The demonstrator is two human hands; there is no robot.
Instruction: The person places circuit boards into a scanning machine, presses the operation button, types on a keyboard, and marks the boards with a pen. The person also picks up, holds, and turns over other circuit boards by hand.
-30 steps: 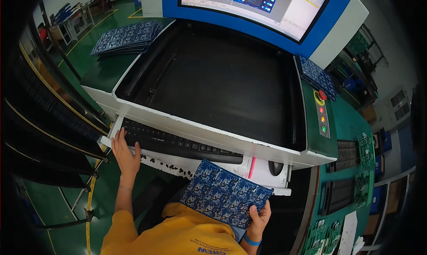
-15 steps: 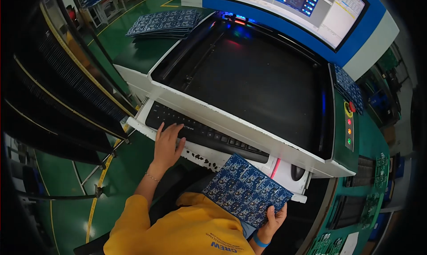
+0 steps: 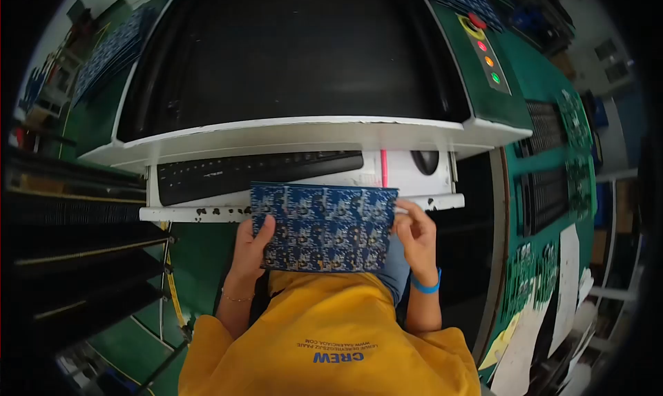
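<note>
Nearest to us is our yellow shirt (image 3: 338, 327), and just beyond it the blue board (image 3: 324, 227) is in front of our body, level across the view, with its small parts facing up. Our left hand (image 3: 250, 251) holds it at the left side, with the thumb on the top face and the other fingers mostly hidden below. Our right hand (image 3: 416, 237), above a blue wristband (image 3: 426, 283), is at the right edge with its fingers bent and close together; we cannot tell if it grips firmly or only touches.

What is changed: half a second ago the left hand was over the keyboard, and the right hand alone carried the board, which was tilted. Now both hands are at the board, so we judge that attention has passed from typing to handling it.

Behind the board is the white shelf (image 3: 409, 182), with the black keyboard (image 3: 262, 174), a pink pen (image 3: 385, 168) and a mouse (image 3: 425, 162); no hand touches these. Farther is the machine's dark bed (image 3: 290, 58), with lit buttons (image 3: 489, 62) to its right. Other blue boards (image 3: 114, 58) lie to its left.
</note>
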